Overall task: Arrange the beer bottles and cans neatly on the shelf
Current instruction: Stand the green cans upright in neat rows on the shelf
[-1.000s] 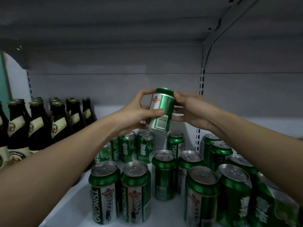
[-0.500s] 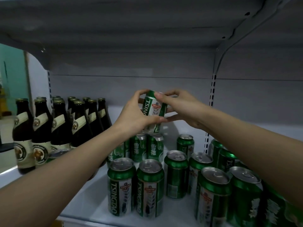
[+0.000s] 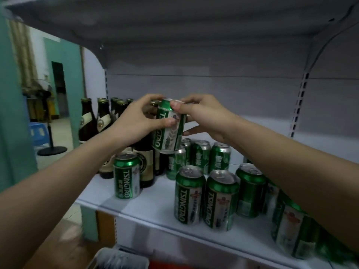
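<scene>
A green Tsingtao beer can (image 3: pixel 168 131) hangs upright above the white shelf (image 3: pixel 153 208), held between both hands. My left hand (image 3: pixel 136 121) grips its left side with the thumb across the label. From the right, my right hand (image 3: pixel 202 115) pinches it near the top rim. Below and right of it several green cans (image 3: pixel 206 197) stand on the shelf, and a single can (image 3: pixel 127 175) stands apart near the front left. Dark brown beer bottles (image 3: pixel 97 117) with cream labels stand in rows at the left, partly hidden by my left arm.
The shelf's back right part (image 3: pixel 291 140) holds nothing. Another shelf (image 3: pixel 174 22) runs overhead. Left of the shelving are a teal wall (image 3: pixel 11 113), a blue stool (image 3: pixel 38 133) and a round black stand base (image 3: pixel 51 151). A grey bin rim (image 3: pixel 116 259) shows below.
The view has swung left, so the bottles and room beyond show more. The held can has been turned between my hands, label now facing me, and sits lower over the cans.
</scene>
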